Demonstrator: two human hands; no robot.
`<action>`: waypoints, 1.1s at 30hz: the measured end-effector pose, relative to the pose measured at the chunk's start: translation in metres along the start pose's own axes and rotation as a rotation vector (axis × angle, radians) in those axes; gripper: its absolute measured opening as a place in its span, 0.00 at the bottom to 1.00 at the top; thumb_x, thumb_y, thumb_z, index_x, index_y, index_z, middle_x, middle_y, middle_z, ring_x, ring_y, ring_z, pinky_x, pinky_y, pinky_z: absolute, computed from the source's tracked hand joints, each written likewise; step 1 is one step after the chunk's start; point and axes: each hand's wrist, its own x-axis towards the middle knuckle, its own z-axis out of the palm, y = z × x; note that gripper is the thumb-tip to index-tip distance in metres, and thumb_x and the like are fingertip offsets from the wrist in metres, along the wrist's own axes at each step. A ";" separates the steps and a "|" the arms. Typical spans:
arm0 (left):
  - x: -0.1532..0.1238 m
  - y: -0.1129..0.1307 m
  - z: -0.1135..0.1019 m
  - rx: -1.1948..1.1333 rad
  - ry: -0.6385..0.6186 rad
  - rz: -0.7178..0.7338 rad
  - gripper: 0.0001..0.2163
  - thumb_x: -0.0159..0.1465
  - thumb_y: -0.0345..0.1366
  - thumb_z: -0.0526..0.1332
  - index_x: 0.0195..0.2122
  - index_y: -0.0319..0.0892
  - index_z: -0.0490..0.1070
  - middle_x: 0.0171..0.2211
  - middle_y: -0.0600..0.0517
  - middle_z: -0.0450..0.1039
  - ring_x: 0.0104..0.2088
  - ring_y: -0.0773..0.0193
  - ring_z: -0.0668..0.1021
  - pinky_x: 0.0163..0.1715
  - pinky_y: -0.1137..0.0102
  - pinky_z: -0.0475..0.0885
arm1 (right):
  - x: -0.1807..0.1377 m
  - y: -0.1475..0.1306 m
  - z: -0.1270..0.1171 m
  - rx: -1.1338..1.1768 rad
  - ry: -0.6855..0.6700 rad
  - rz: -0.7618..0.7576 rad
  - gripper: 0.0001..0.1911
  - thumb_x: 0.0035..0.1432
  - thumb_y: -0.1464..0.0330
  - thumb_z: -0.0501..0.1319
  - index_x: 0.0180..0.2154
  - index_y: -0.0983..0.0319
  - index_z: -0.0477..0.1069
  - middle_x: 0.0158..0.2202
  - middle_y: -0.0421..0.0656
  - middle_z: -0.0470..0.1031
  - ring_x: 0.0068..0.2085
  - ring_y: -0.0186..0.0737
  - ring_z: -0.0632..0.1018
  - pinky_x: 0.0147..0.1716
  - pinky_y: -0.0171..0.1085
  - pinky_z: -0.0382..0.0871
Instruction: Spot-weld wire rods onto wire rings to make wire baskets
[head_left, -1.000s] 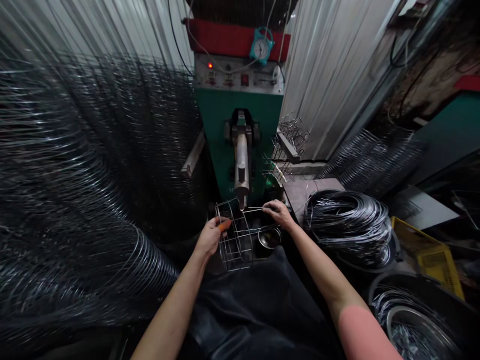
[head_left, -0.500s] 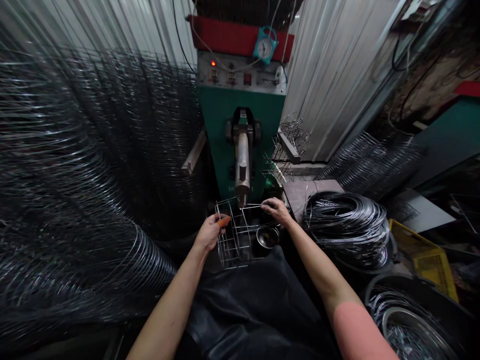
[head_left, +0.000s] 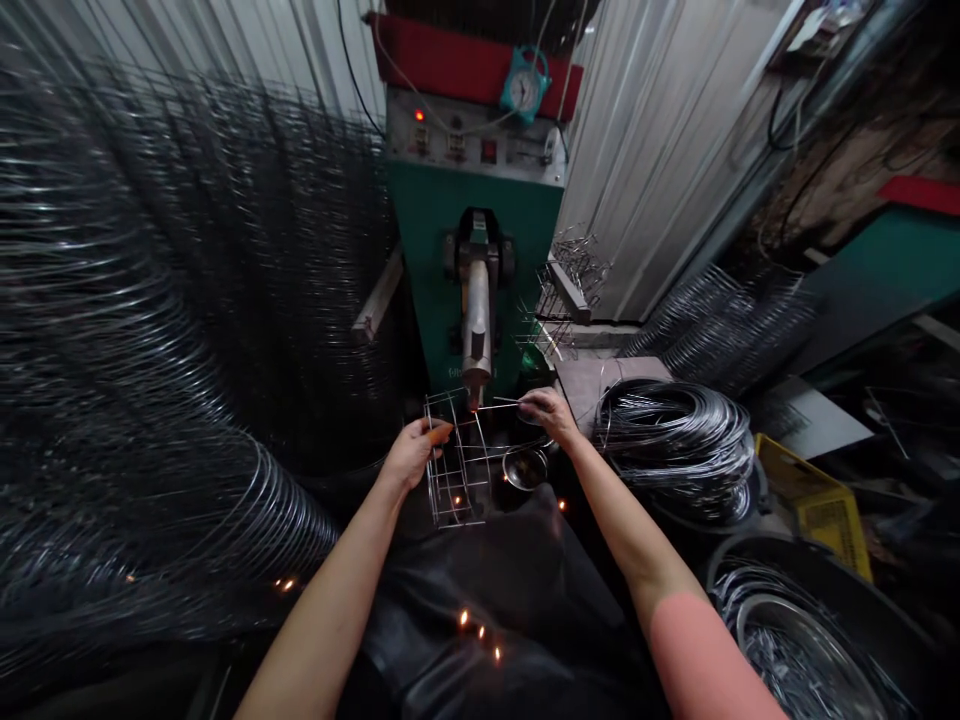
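My left hand point(head_left: 409, 455) is closed on the left side of a wire basket point(head_left: 457, 490), with a piece of orange material point(head_left: 439, 432) between fingers and wire. From the other side my right hand point(head_left: 547, 413) pinches a thin metal rod point(head_left: 498, 403). The rod's far end reaches the tip of the spot welder point(head_left: 477, 340), right at the basket's top edge. A small orange glow shows at that tip. Bright sparks point(head_left: 480, 632) are scattered in front of the dark apron point(head_left: 450, 600) over my lap.
Tall stacks of wire frames point(head_left: 150, 300) fill the left side. Under my right hand sits a small metal bowl point(head_left: 525, 468). To the right are a coil of wire rings point(head_left: 679, 440), a yellow crate point(head_left: 825, 515) and a bowl of small metal pieces point(head_left: 795, 660).
Sparks have appeared around the basket and apron, along with a glow at the welder tip. Both hands keep their holds. The whole view has shifted slightly.
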 end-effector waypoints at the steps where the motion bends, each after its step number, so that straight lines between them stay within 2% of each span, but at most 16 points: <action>1: -0.001 0.000 0.000 -0.002 0.000 -0.003 0.18 0.36 0.41 0.69 0.25 0.37 0.69 0.25 0.51 0.67 0.27 0.68 0.69 0.19 0.77 0.60 | -0.007 0.005 -0.004 0.017 0.063 0.003 0.12 0.53 0.59 0.58 0.31 0.61 0.73 0.34 0.44 0.74 0.39 0.38 0.73 0.41 0.36 0.65; 3: -0.002 0.000 0.001 -0.012 0.004 -0.004 0.19 0.36 0.42 0.69 0.26 0.37 0.68 0.25 0.52 0.66 0.27 0.68 0.69 0.18 0.76 0.61 | -0.026 0.017 -0.012 0.030 0.184 0.051 0.13 0.54 0.59 0.57 0.33 0.61 0.73 0.35 0.44 0.74 0.38 0.38 0.73 0.41 0.37 0.66; 5: -0.003 0.001 0.002 -0.020 0.022 0.008 0.20 0.36 0.43 0.69 0.27 0.38 0.67 0.25 0.53 0.66 0.26 0.68 0.69 0.18 0.76 0.61 | -0.048 0.029 -0.016 0.021 0.242 0.103 0.14 0.55 0.58 0.56 0.34 0.61 0.72 0.34 0.44 0.74 0.37 0.38 0.74 0.40 0.38 0.67; 8: -0.005 0.002 0.003 -0.025 0.071 0.050 0.20 0.36 0.43 0.69 0.28 0.38 0.67 0.24 0.54 0.64 0.25 0.70 0.67 0.17 0.78 0.58 | -0.073 0.038 -0.014 -0.020 0.233 0.137 0.14 0.54 0.58 0.57 0.33 0.61 0.73 0.32 0.44 0.74 0.36 0.39 0.74 0.39 0.39 0.67; 10: -0.008 0.002 0.004 -0.035 0.114 0.079 0.20 0.37 0.43 0.68 0.28 0.38 0.67 0.24 0.55 0.63 0.24 0.71 0.66 0.17 0.79 0.58 | -0.077 0.034 -0.007 -0.049 0.189 0.153 0.14 0.53 0.58 0.58 0.31 0.61 0.74 0.31 0.44 0.73 0.35 0.39 0.73 0.38 0.39 0.67; 12: -0.011 0.001 0.005 -0.049 0.160 0.099 0.20 0.37 0.43 0.68 0.28 0.38 0.67 0.24 0.55 0.63 0.24 0.72 0.65 0.17 0.79 0.57 | -0.070 0.021 0.002 -0.068 0.144 0.139 0.13 0.54 0.58 0.58 0.30 0.60 0.74 0.31 0.45 0.72 0.36 0.39 0.72 0.39 0.40 0.66; 15: -0.016 -0.001 0.010 -0.050 0.207 0.109 0.19 0.38 0.43 0.68 0.29 0.39 0.67 0.26 0.55 0.63 0.24 0.72 0.65 0.18 0.78 0.57 | -0.048 -0.005 0.013 -0.086 0.095 0.041 0.11 0.54 0.60 0.58 0.31 0.58 0.75 0.35 0.45 0.70 0.42 0.41 0.69 0.44 0.42 0.64; 19: -0.019 -0.003 0.017 -0.050 0.200 0.113 0.19 0.38 0.44 0.67 0.29 0.39 0.67 0.27 0.55 0.63 0.24 0.72 0.64 0.17 0.79 0.56 | -0.023 -0.027 0.022 -0.128 0.031 -0.087 0.07 0.52 0.61 0.61 0.30 0.56 0.76 0.43 0.45 0.68 0.48 0.44 0.65 0.49 0.45 0.60; 23: -0.019 -0.002 0.018 -0.080 0.189 0.090 0.20 0.37 0.43 0.68 0.29 0.39 0.67 0.27 0.55 0.62 0.25 0.72 0.64 0.17 0.79 0.55 | -0.012 -0.028 0.026 -0.182 -0.013 -0.148 0.06 0.51 0.62 0.63 0.28 0.56 0.75 0.47 0.42 0.69 0.49 0.44 0.63 0.51 0.45 0.58; 28: -0.016 -0.001 0.016 -0.102 0.179 0.083 0.19 0.38 0.42 0.68 0.29 0.39 0.67 0.29 0.54 0.63 0.26 0.72 0.64 0.18 0.79 0.56 | -0.003 -0.024 0.026 -0.193 -0.094 -0.172 0.05 0.51 0.63 0.62 0.28 0.56 0.75 0.45 0.40 0.72 0.46 0.42 0.65 0.49 0.43 0.58; 33: -0.009 -0.002 0.013 -0.146 0.172 0.081 0.18 0.38 0.41 0.68 0.28 0.39 0.67 0.27 0.55 0.62 0.25 0.73 0.64 0.18 0.79 0.56 | 0.006 -0.024 0.028 -0.193 -0.099 -0.172 0.06 0.52 0.62 0.62 0.28 0.57 0.74 0.45 0.40 0.72 0.45 0.42 0.65 0.49 0.43 0.58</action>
